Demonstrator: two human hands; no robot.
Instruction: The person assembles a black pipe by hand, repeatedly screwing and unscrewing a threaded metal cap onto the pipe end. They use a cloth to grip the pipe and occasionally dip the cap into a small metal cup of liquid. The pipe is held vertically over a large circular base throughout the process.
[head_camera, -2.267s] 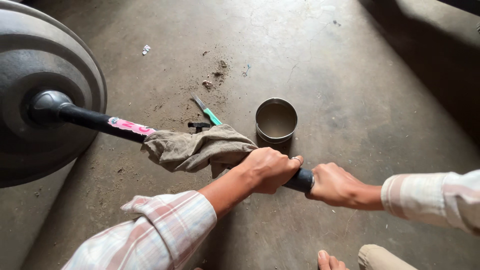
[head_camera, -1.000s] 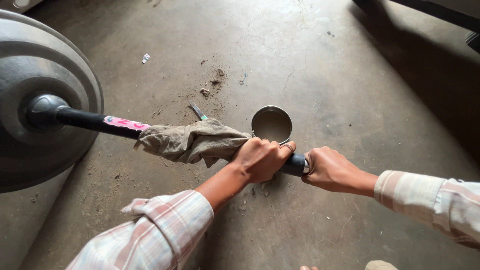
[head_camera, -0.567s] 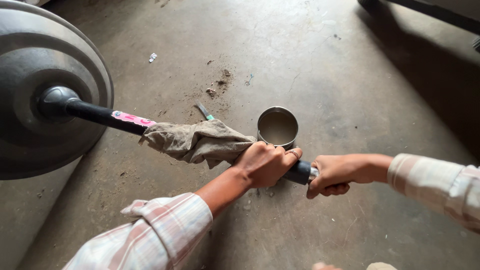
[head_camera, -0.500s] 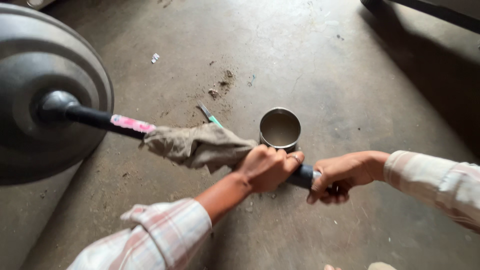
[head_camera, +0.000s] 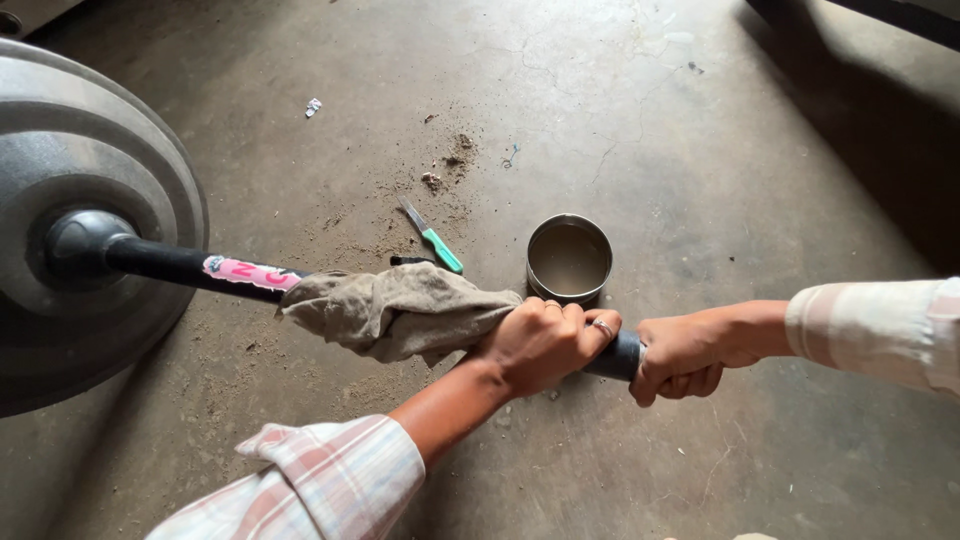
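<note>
Two hands: left hand (head_camera: 545, 345) clamps rag (head_camera: 400, 312) around black pole (head_camera: 160, 262); right hand (head_camera: 680, 352) closed on pole end.
Change: rag sits at the same spot as before, 7 o'clock of steel bowl (head_camera: 569, 258).

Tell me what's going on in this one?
A person grips a black pole that runs from a round grey base lying on its side on the concrete floor. The left hand presses a dirty rag around the pole; the right hand holds the pole's end. A small metal bowl and a green-handled tool lie just beyond.
</note>
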